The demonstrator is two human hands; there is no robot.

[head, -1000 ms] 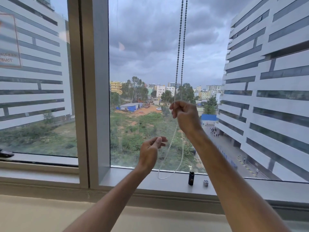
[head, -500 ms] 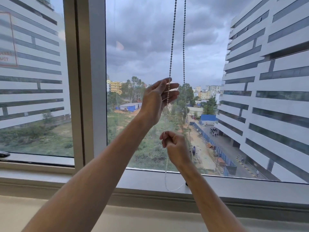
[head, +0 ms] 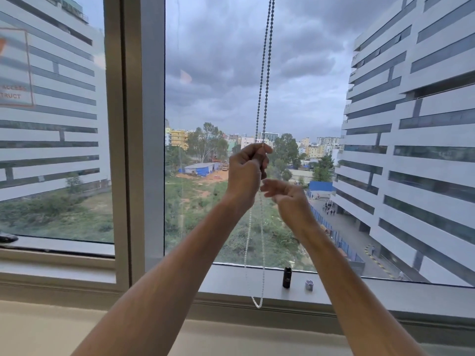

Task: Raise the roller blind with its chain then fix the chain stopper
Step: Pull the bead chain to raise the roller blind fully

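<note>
The beaded chain (head: 264, 73) hangs as two strands in front of the glass, and its loop ends just above the sill (head: 257, 303). My left hand (head: 245, 173) grips the chain at about mid-height, with thumb and fingers curled round the strands. Just below and to the right is my right hand (head: 289, 199), its fingers loose and spread, their tips close to the chain and holding nothing. A small grey piece (head: 309, 285), perhaps the chain stopper, sits on the window sill (head: 385, 294). The blind itself is out of view above.
A small black cylinder (head: 287, 278) stands on the sill beside the grey piece. A thick window frame post (head: 144, 150) rises to the left of the chain. A dark object (head: 7, 237) lies on the left pane's ledge.
My left hand, open and raised half a second ago, has closed on the chain and come down a little. My right hand let go of the chain and moved up under the left.
</note>
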